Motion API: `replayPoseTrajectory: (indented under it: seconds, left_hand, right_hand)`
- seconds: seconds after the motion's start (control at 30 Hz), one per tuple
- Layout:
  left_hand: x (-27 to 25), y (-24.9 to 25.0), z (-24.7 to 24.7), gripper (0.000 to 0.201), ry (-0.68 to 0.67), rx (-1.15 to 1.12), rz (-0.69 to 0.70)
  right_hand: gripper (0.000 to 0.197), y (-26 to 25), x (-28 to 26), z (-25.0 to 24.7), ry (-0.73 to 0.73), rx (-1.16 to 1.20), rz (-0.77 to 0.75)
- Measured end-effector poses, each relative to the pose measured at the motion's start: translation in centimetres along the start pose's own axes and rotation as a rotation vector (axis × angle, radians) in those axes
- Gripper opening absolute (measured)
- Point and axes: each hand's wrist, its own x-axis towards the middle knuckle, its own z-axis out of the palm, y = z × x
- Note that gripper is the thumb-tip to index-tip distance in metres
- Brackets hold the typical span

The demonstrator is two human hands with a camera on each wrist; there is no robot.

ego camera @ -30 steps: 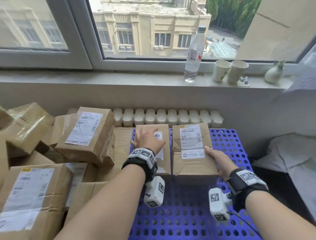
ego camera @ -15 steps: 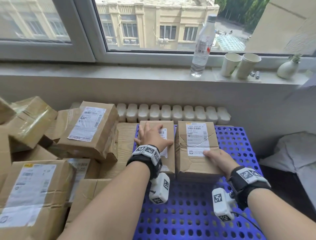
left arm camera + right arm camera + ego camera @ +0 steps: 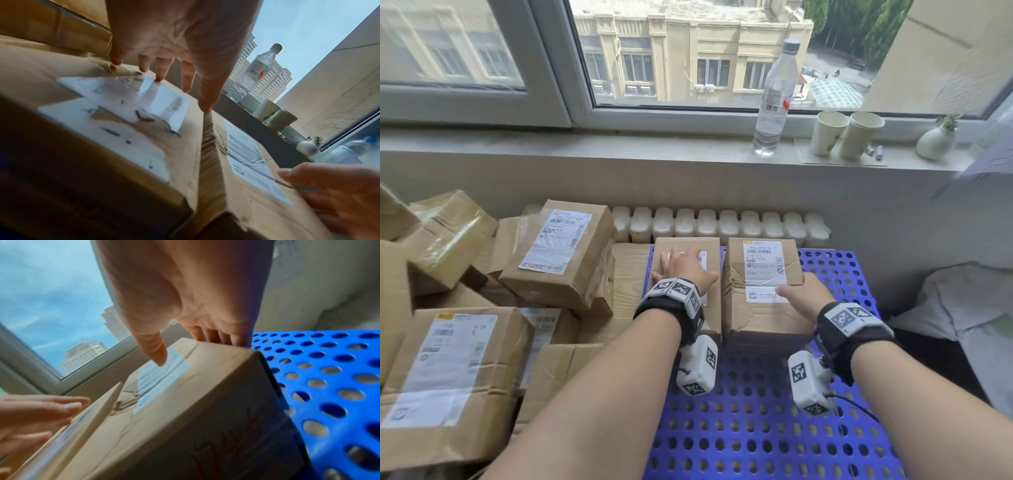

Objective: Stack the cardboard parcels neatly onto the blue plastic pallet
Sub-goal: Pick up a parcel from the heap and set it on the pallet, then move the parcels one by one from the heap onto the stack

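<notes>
Two brown cardboard parcels stand side by side at the far end of the blue perforated pallet [image 3: 756, 428]. My left hand [image 3: 683, 267] lies flat on top of the left parcel [image 3: 688, 245], fingers spread and straight [image 3: 164, 65]. My right hand [image 3: 804, 296] holds the right parcel [image 3: 760, 315] at its right top edge. In the right wrist view its thumb presses on the white label and its fingers [image 3: 226, 340] reach down the parcel's right side. The two parcels [image 3: 102, 129] [image 3: 246, 170] nearly touch along a narrow gap.
A loose heap of labelled parcels [image 3: 558, 260] [image 3: 448, 370] fills the left side on a wooden surface [image 3: 626, 274]. A white radiator [image 3: 722, 222] runs behind the pallet. The windowsill carries a water bottle [image 3: 774, 102], two paper cups [image 3: 846, 133] and a small vase [image 3: 935, 140]. Bedding [image 3: 962, 308] lies at right.
My right hand has slid from the right parcel's near right corner to its top and right edge. The left hand has stayed flat on the left parcel.
</notes>
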Motion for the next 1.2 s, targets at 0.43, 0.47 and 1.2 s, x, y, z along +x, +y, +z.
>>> replayPoseTrajectory:
  seconds: [0.43,0.47,1.2]
  left_hand:
    - [-7.1,0.3,-1.8,0.035,-0.071,-0.180,0.157]
    - [-7.8,0.2,-1.9,0.035,-0.050,-0.174,0.160]
    - [-19.2,-10.5,-9.5,0.033,0.231,-0.258,0.086]
  right_hand:
    - [0.050,-3.0,-7.7,-0.8,0.039,-0.214,-0.249]
    - [0.049,-2.8,-8.3,-0.8,0.040,-0.212,-0.252]
    - [0.032,-7.6,-20.5,6.4,-0.073,-0.216,-0.534]
